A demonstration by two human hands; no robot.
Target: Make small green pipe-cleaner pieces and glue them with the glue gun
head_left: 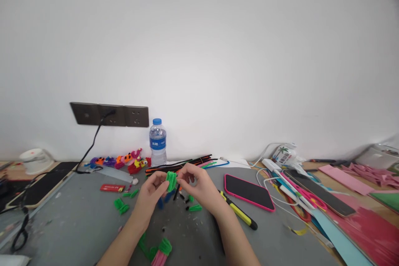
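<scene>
Above the grey mat, my left hand (156, 187) pinches a small folded bundle of fuzzy green pipe cleaner (171, 181). The fingers of my right hand (193, 183) are closed together at the bundle's right edge; whatever is between their tips is too small to make out. Below the hands lie short pieces of green pipe cleaner (195, 208), with black and blue bits around them. Another folded green piece (121, 206) rests to the left. Nearer to me, between my forearms, is a pink and green pipe cleaner bundle (162, 251).
A water bottle (158, 143) stands by the wall, beside colourful pipe cleaner figures (131, 160) and loose long pipe cleaners (187, 164). To the right are a pink-cased phone (249, 191), a yellow utility knife (240, 212), cables and pink scissors (313, 201). A red box (112, 188) lies left.
</scene>
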